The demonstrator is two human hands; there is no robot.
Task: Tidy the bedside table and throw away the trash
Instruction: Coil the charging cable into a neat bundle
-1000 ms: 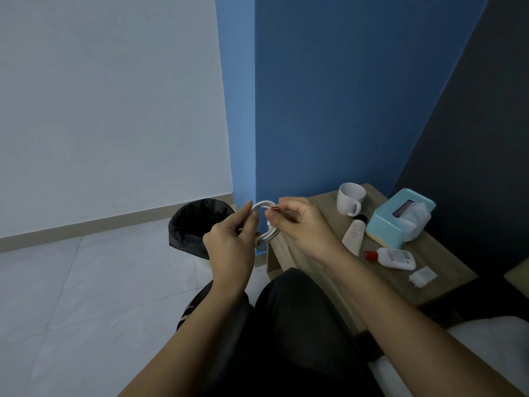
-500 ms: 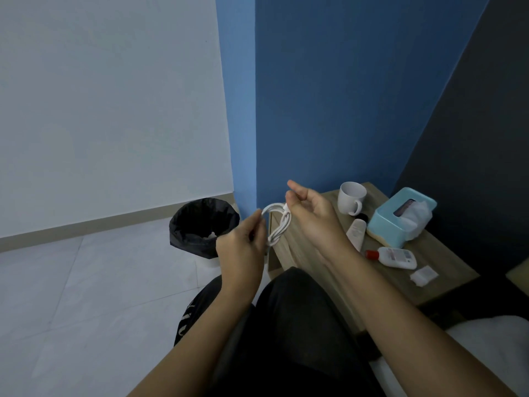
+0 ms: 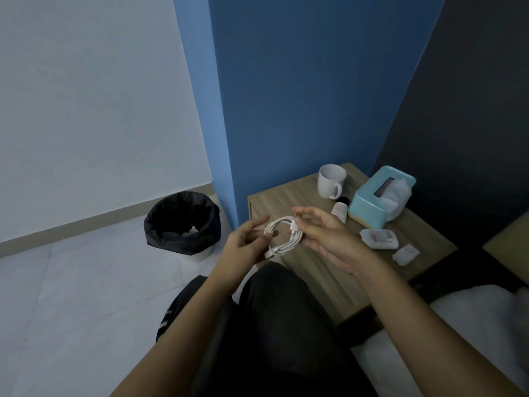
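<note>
A coiled white cable (image 3: pixel 283 235) hangs between both hands over the near left corner of the wooden bedside table (image 3: pixel 289 196). My left hand (image 3: pixel 246 247) pinches the lower end of the coil. My right hand (image 3: pixel 323 233) holds its upper right side, fingers partly spread. On the table stand a white mug (image 3: pixel 330 181), a teal tissue box (image 3: pixel 382 196), a small white tube (image 3: pixel 339 211), a white bottle lying flat (image 3: pixel 379 239) and a crumpled white wrapper (image 3: pixel 406 254). A bin with a black liner (image 3: pixel 183 222) stands on the floor left of the table.
Blue wall rises behind the table and a dark headboard panel (image 3: pixel 472 138) stands to its right. White bedding (image 3: pixel 472 325) lies at the lower right. My dark-trousered knees (image 3: pixel 274 325) are below the hands. Pale floor tiles (image 3: pixel 71 296) spread to the left.
The cable has gone from an open ring to a tighter, flatter bundle. Both hands have shifted right, over the table's corner, and my right fingers have spread open.
</note>
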